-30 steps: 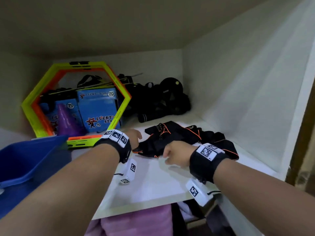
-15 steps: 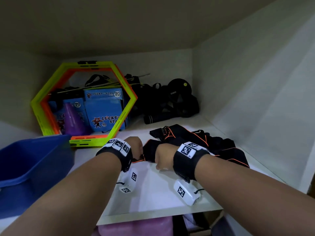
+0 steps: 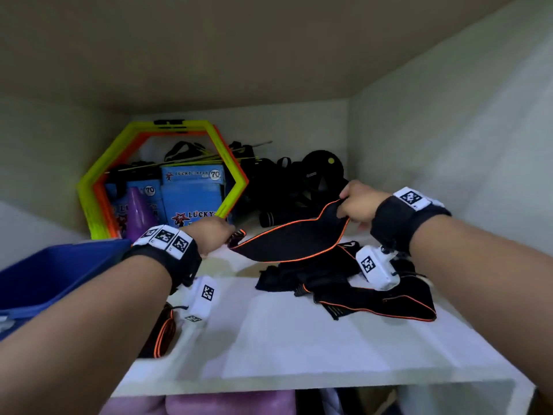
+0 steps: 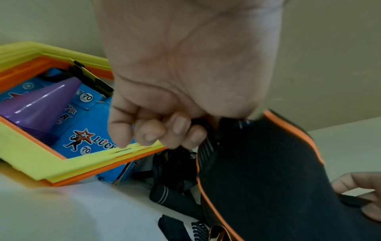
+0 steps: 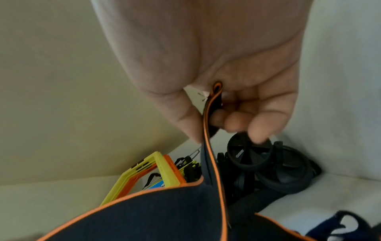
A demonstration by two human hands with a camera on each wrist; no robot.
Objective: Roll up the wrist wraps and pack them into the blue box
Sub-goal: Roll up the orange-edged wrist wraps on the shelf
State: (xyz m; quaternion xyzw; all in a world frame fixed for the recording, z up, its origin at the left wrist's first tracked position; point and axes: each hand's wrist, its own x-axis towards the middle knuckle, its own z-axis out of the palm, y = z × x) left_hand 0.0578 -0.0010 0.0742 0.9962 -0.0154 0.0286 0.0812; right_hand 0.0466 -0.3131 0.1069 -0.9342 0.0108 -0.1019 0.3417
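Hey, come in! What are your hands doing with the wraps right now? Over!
Left hand and right hand each pinch an end of one wrist wrap, stretched above the shelf. Not rolled yet. Blue box at left, path clear.

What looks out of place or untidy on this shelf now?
One rolled wrap lies at the shelf's front left edge, outside the blue box. The other wraps lie in a tangled heap. The left hand and right hand hold one wrap stretched above it.

Shelf [image 3: 299,348] front edge: bare strip, passable. Back left corner blocked by hexagonal frames [image 3: 89,187]; back edge by black gear [image 3: 299,187]. Blue box [image 3: 45,274] at left edge.
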